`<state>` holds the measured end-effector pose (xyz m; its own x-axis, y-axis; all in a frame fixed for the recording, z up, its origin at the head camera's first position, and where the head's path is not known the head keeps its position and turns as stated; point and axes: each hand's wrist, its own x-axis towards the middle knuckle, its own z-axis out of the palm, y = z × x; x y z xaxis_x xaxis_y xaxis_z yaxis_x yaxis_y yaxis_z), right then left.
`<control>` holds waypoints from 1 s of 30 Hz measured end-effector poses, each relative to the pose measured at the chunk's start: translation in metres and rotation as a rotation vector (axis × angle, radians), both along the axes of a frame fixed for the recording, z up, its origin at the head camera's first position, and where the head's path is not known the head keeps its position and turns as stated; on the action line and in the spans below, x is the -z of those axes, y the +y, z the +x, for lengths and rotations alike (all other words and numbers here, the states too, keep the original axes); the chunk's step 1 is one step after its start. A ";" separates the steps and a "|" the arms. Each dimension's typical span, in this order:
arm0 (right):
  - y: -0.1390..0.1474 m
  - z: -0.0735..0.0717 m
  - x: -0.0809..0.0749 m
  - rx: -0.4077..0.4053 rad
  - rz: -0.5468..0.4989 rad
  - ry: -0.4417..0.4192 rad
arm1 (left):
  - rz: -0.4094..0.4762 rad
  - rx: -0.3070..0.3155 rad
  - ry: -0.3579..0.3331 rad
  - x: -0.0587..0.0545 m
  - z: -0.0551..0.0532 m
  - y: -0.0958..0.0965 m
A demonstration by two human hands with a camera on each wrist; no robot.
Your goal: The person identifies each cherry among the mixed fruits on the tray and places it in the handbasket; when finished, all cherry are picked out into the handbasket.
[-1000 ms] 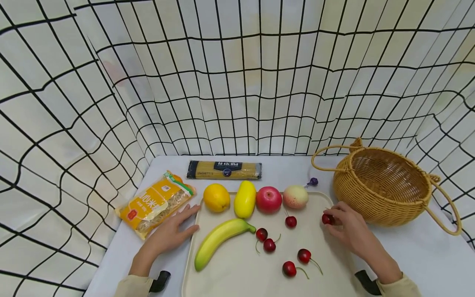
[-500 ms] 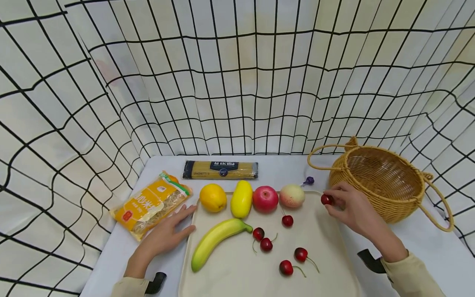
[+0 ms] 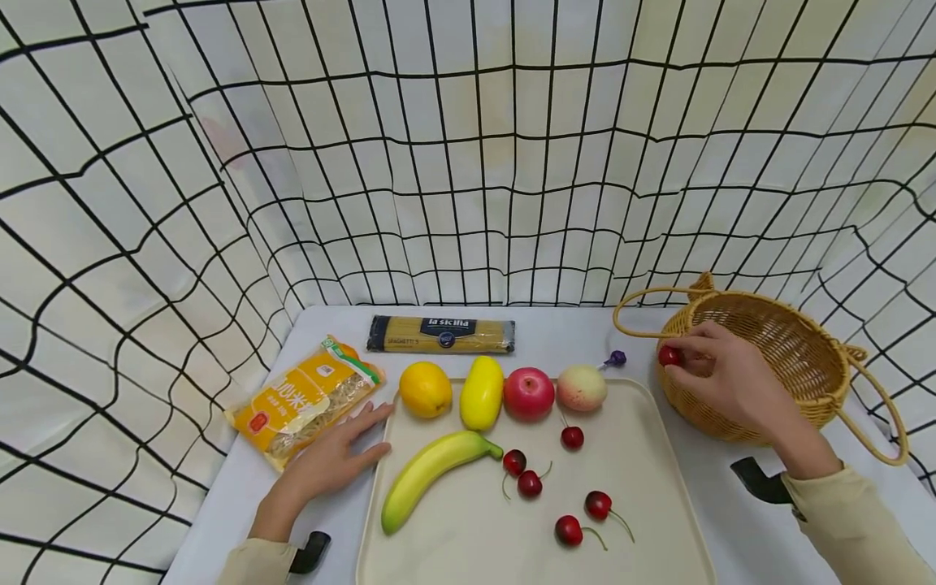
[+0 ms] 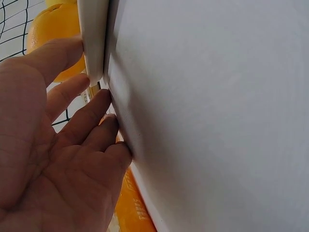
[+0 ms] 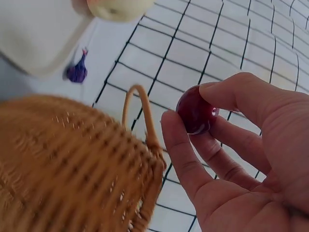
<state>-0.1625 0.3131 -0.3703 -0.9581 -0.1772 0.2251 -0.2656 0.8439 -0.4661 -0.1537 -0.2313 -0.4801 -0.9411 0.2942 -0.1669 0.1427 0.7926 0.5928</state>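
My right hand (image 3: 731,378) pinches a dark red cherry (image 5: 197,111) between thumb and fingers, held in front of the near left rim of the wicker basket (image 3: 797,341). At the left, my left hand (image 3: 332,459) lies with fingers extended, fingertips touching the left edge of the beige tray (image 3: 468,552). In the left wrist view its fingers (image 4: 84,116) are straight and grasp nothing. On the tray are a banana (image 3: 431,475) and several cherries (image 3: 530,484). Along its far edge sit an orange (image 3: 425,390), a yellow mango-like fruit (image 3: 482,394), a red apple (image 3: 530,394) and a peach (image 3: 582,388).
A spaghetti pack (image 3: 442,335) lies at the back of the white table. The orange food bag (image 3: 310,402) is beside my left hand. Between peach and basket lies a small purple-wrapped lollipop (image 3: 617,358). Gridded cloth walls (image 3: 468,162) surround the table.
My right hand has lifted the cherry off the tray's right side and carried it right and up to the basket. The left hand stays at the tray's edge.
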 end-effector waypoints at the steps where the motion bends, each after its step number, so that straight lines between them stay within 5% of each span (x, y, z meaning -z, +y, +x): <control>1: 0.002 -0.003 -0.003 0.005 0.008 -0.001 | -0.001 0.000 -0.002 0.000 0.000 0.000; 20: 0.062 -0.049 -0.038 0.078 0.151 -0.116 | -0.049 -0.024 -0.004 -0.002 -0.002 -0.003; 30: 0.103 -0.079 -0.029 0.014 0.184 -0.274 | -0.038 -0.017 0.005 -0.002 -0.001 -0.003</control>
